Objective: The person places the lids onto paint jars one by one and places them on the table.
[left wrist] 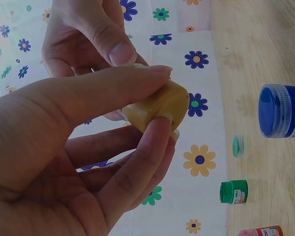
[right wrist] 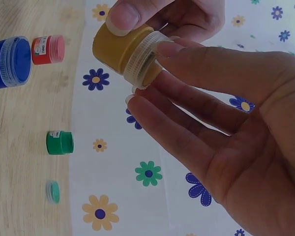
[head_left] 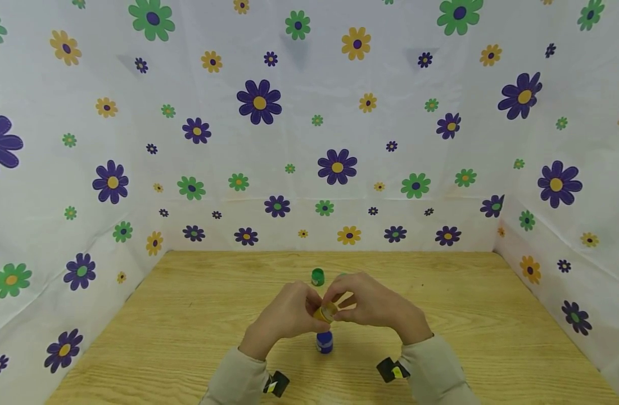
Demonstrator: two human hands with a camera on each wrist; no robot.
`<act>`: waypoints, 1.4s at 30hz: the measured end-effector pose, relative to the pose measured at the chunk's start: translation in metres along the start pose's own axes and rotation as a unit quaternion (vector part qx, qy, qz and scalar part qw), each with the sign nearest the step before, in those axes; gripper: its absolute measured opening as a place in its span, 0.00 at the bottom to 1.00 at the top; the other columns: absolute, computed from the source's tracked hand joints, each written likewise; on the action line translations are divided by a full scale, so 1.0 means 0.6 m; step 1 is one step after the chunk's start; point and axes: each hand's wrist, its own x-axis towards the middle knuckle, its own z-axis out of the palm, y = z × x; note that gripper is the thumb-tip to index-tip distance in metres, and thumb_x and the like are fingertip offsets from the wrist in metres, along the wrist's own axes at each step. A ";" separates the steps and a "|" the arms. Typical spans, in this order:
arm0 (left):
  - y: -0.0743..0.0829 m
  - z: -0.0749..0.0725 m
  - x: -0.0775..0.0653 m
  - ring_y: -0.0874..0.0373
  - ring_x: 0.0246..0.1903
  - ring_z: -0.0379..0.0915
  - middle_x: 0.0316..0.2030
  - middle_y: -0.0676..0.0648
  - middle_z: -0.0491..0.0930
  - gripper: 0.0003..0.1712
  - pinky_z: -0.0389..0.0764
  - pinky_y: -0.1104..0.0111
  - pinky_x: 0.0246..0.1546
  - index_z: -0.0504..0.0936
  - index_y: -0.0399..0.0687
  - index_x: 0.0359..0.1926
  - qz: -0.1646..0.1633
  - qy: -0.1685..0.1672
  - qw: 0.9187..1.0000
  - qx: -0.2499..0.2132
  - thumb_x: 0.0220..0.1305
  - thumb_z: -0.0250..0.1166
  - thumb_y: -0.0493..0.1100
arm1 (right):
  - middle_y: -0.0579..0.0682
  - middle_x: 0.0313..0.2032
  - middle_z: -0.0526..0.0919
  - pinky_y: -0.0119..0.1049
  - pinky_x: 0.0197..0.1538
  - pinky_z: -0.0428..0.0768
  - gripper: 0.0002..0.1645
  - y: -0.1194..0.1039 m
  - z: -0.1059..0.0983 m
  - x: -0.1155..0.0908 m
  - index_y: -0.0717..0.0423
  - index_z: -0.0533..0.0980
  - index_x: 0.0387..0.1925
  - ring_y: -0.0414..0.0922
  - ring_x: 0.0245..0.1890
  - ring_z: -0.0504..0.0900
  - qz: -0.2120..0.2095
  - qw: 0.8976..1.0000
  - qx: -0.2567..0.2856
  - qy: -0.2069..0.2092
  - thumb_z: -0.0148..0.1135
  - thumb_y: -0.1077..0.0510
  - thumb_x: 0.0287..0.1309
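A small mustard-yellow paint jar (right wrist: 119,46) is held tilted above the table, between both hands. My left hand (head_left: 291,312) grips its body with thumb and fingers, as the left wrist view shows on the yellow jar (left wrist: 155,108). At the other end, my right hand (head_left: 372,301) pinches the clear ribbed lid (right wrist: 141,61), its thumb on the rim. Whether the lid is loose I cannot tell. Just below the hands, a blue paint jar (head_left: 325,342) with a clear lid stands on the table.
Beyond the hands sits an open green jar (head_left: 317,277), with a green lid (right wrist: 52,191) apart from it on the wood table (head_left: 213,281). A red jar (right wrist: 49,49) appears in both wrist views. Flower-printed white cloth (head_left: 299,84) walls the back and sides.
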 end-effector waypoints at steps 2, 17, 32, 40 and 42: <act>0.001 0.000 0.000 0.61 0.27 0.82 0.30 0.46 0.90 0.11 0.83 0.71 0.29 0.90 0.38 0.36 0.000 0.000 1.000 0.000 0.50 0.80 0.35 | 0.50 0.46 0.87 0.37 0.53 0.87 0.12 0.000 0.001 0.000 0.55 0.85 0.44 0.48 0.52 0.86 0.001 1.000 0.000 0.000 0.70 0.69 0.60; 0.006 0.003 0.002 0.62 0.25 0.79 0.28 0.46 0.89 0.10 0.80 0.72 0.27 0.90 0.37 0.35 0.003 0.002 1.000 0.002 0.50 0.80 0.35 | 0.49 0.44 0.88 0.30 0.46 0.86 0.09 0.008 0.001 -0.003 0.55 0.85 0.45 0.42 0.44 0.87 0.012 1.000 -0.015 0.003 0.70 0.61 0.64; 0.003 0.003 0.001 0.63 0.27 0.80 0.31 0.46 0.89 0.11 0.82 0.72 0.29 0.90 0.36 0.36 -0.007 0.007 1.000 -0.003 0.50 0.80 0.35 | 0.51 0.49 0.87 0.31 0.50 0.86 0.12 0.005 0.003 -0.003 0.56 0.84 0.50 0.49 0.51 0.86 0.007 1.000 -0.014 0.007 0.69 0.61 0.65; 0.004 0.003 0.001 0.63 0.26 0.79 0.29 0.48 0.89 0.11 0.80 0.73 0.28 0.90 0.39 0.35 -0.001 0.006 1.000 0.007 0.49 0.80 0.35 | 0.49 0.48 0.85 0.35 0.53 0.86 0.13 0.004 0.005 -0.001 0.55 0.84 0.47 0.49 0.54 0.84 0.012 1.000 -0.013 0.004 0.72 0.66 0.60; 0.003 0.003 0.001 0.62 0.26 0.78 0.28 0.48 0.89 0.10 0.79 0.73 0.28 0.90 0.39 0.34 0.001 0.007 1.000 0.011 0.49 0.81 0.36 | 0.49 0.47 0.85 0.36 0.53 0.86 0.13 0.003 0.006 -0.001 0.55 0.84 0.46 0.49 0.53 0.84 0.013 1.000 -0.012 0.003 0.72 0.67 0.60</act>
